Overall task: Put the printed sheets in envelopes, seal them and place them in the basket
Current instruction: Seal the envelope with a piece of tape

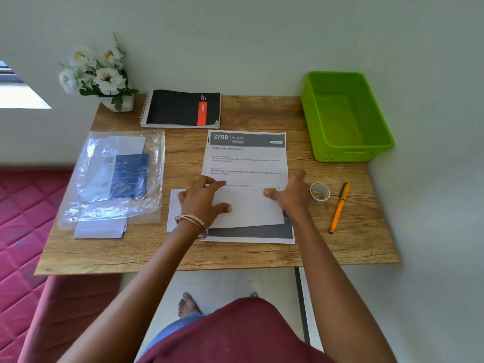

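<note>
Both hands were down on a white envelope (243, 208) that lay across the lower half of the printed sheet (246, 158) at the bench (183, 255) centre. Left hand (203, 199) lay flat, fingers spread and straight, pressing the envelope's left part; bangles at the wrist. Right hand (290, 193) rested at the envelope's right top edge, thumb pointing left onto the paper, fingers reaching over the sheet; whether it pinched anything could not be told. Sheet was face up, headed "3799 KITCHEN", a second dark-edged sheet showing under its bottom. Green basket (348, 153) sat at the far right corner, well apart from the hands. Clear plastic pack of envelopes (112, 179) lay left. Tape roll (319, 193) and orange pen (340, 208) right of the sheet. Black notebook (180, 108) and white flowers (97, 74) at the back.
</note>
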`<state>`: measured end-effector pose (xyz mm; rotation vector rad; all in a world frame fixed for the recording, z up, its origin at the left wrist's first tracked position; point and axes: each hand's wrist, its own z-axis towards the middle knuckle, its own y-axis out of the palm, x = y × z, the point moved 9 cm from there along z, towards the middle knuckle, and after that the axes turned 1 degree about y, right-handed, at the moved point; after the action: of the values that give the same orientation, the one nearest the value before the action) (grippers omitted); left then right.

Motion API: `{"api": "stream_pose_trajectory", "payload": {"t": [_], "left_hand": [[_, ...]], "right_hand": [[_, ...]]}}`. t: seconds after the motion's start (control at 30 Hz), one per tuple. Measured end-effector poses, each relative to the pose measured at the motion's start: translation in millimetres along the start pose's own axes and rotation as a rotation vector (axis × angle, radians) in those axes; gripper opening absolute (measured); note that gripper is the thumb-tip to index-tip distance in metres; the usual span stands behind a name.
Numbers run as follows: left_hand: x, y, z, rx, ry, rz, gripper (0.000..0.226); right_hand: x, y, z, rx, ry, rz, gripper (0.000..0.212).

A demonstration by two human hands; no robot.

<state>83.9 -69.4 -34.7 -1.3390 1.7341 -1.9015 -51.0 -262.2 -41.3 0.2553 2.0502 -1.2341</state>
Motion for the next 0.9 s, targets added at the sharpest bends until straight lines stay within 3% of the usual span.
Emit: {"api": "stream_pose_trajectory", "payload": {"t": [0.1,0.23,0.33,0.47,0.53,0.67,0.83,0.9], "left_hand": [[-20.4,1.1,-7.4,-0.108,0.022,0.276,0.079],[-16.9,-1.9,-6.9,-0.134,0.072,0.351,0.082],[-15.4,-4.4,-0.8,-0.175,0.039,0.253,0.075],[-18.2,-28.6,5.2,-0.093,0.019,0.06,0.036],[-15.4,-40.8,5.1,-0.085,0.048,-0.056,0.026],[11.7,-73.4,0.4,-0.112,0.144,-0.204,0.02],[41.9,-106.6,-1.1,-0.135,0.199,-0.321,0.023],[45.7,-116.5,0.0,-0.059,0.18,-0.311,0.032]], "right_hand": [[-4.3,3.7,0.4,-0.001,-0.029,-0.061,0.074],[-4.8,4.8,-5.1,0.013,-0.084,-0.056,0.063],[-0.4,6.6,-9.2,0.036,-0.12,-0.004,0.052],[4.5,4.0,-18.6,0.005,-0.123,0.197,0.046],[4.0,-3.9,-24.8,-0.045,-0.1,0.333,0.037],[-12.9,-19.1,-44.3,-0.24,-0.09,0.669,0.017],[-21.3,-56.9,-58.2,-0.145,-0.06,0.85,0.01],[-18.5,-70.6,-59.8,-0.109,-0.052,0.868,0.007]]}}
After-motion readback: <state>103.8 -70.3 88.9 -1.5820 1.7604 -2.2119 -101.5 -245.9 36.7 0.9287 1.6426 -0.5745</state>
